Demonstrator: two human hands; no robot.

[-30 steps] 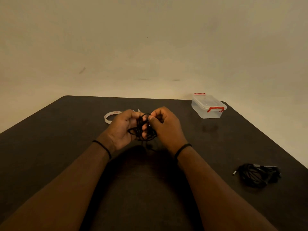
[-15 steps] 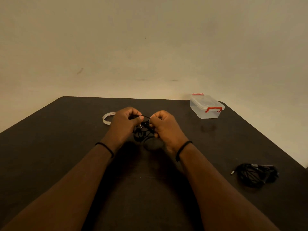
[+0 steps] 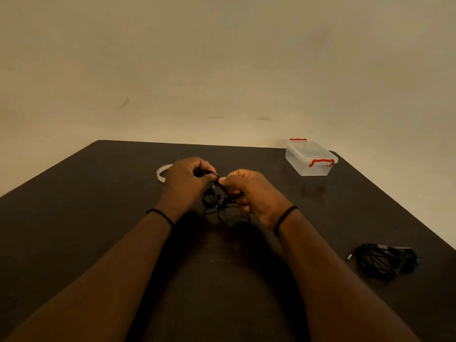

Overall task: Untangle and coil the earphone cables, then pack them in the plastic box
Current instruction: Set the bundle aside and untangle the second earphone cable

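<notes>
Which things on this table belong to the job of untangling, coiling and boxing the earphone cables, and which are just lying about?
Part of the job:
- tangled black cable, held by the left hand and right hand
- second black cable bundle, near the table's right edge
- clear plastic box, lid on, red clips

Just lying about:
- white tape roll, partly hidden behind the left hand

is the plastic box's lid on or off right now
On. The plastic box sits closed on the table, lid seated on top and its red clips down at both ends.
</notes>
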